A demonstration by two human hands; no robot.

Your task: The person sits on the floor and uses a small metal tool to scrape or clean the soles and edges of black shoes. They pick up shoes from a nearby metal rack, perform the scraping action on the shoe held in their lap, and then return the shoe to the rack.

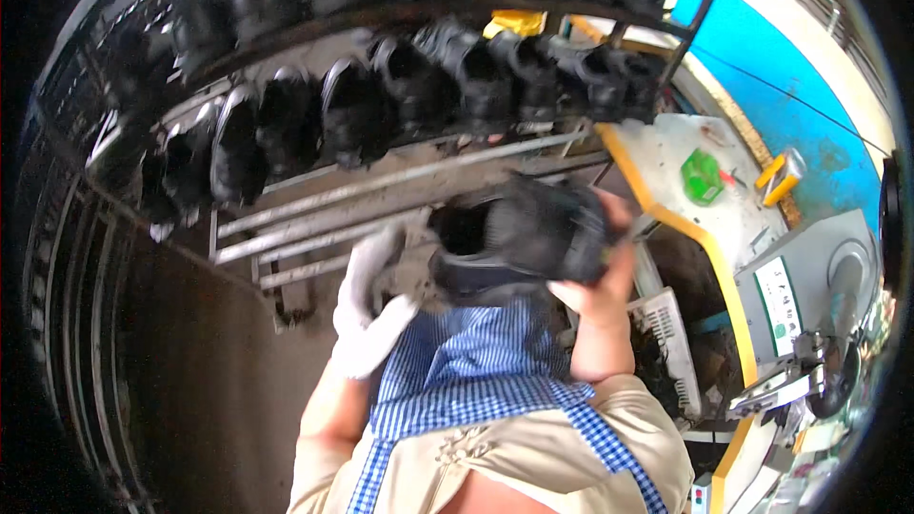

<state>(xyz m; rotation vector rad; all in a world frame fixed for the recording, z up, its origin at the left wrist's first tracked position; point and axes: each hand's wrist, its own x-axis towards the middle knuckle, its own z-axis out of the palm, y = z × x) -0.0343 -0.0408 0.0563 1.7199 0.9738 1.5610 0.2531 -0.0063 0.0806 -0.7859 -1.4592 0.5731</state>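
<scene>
Just beyond our blue checked apron: we have a black shoe raised, its right end inside the grip of our right hand and its left end just beside our left hand.
Shoe's heading: the foot opening lies toward our left and the rounded upper toward our right, so the toe seems to point right.
Long axis: we see it run roughly left to right across our body, dipping a little toward the right; blur hides whether the dark form along the near side is a second shoe.
Bare right hand: we have it wrapped round the right end of the shoe, thumb on the near side, fingers at the far side.
Gloved left hand: we hold it in a white glove, thumb and fingers parted in a loose curve; we cannot tell whether the fingertips touch the shoe.
Rack ahead: we face a dark metal rack with black footwear standing in rows, pale rails beneath.
Yellow-edged bench: to our right, this bench bears a green object and a yellow one, with a grey machine nearer us.
White crate: we have this crate beside our right forearm.
</scene>
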